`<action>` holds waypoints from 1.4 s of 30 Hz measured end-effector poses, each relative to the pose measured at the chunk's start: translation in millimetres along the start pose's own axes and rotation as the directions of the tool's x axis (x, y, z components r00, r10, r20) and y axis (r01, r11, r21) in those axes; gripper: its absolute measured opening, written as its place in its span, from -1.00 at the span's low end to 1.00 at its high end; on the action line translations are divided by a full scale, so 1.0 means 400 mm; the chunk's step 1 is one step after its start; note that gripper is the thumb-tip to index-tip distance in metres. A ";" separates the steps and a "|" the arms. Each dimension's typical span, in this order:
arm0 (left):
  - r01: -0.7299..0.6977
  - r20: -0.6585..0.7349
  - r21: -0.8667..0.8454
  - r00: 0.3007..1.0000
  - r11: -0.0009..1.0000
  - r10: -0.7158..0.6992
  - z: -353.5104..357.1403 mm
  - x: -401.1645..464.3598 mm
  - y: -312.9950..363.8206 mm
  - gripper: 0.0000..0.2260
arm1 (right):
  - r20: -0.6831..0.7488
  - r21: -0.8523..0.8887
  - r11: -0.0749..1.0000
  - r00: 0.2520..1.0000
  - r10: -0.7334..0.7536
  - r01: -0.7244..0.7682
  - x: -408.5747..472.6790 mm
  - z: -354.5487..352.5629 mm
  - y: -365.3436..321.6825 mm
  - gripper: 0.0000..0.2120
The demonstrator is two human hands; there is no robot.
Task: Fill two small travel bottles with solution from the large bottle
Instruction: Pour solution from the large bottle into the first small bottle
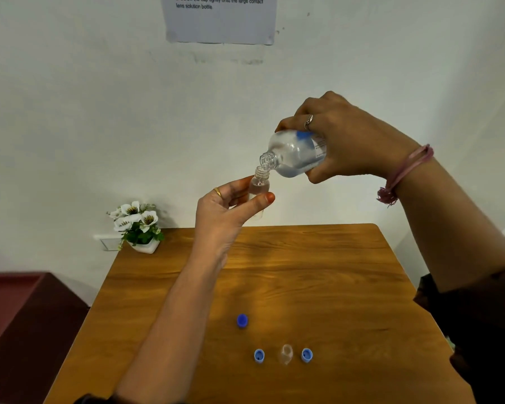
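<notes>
My right hand [353,141] grips the large clear bottle [295,154], uncapped and tilted with its neck pointing down-left. Its mouth touches the open neck of a small clear travel bottle [259,185], which my left hand [225,211] holds upright between thumb and fingers, high above the table. A second small clear bottle [285,354] stands uncapped on the wooden table [318,272] near the front. Two light-blue caps [259,356] [306,355] lie on either side of it. A darker blue cap [242,320] lies a little farther back to the left.
A small white pot of white flowers [137,225] stands at the table's back left corner. A printed paper sheet [219,18] hangs on the white wall. A dark red piece of furniture [18,322] sits left of the table.
</notes>
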State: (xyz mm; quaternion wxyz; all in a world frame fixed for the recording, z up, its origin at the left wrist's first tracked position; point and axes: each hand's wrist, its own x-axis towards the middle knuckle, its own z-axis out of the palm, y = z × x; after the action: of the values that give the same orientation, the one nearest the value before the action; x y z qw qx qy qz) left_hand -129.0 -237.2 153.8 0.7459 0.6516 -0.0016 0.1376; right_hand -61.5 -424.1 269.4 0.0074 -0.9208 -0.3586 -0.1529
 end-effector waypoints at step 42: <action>0.011 -0.003 0.041 1.000 0.999 -0.011 0.001 -0.021 0.006 -0.63 | 0.018 0.017 1.000 1.000 0.010 -0.011 -0.015 -0.009 -0.007 -0.20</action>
State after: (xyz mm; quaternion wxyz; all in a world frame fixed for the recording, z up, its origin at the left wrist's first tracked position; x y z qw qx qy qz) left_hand -137.6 -239.1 154.9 0.7331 0.6667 0.0058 0.1343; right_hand -68.6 -426.2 270.8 0.0127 -0.9239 -0.3551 -0.1417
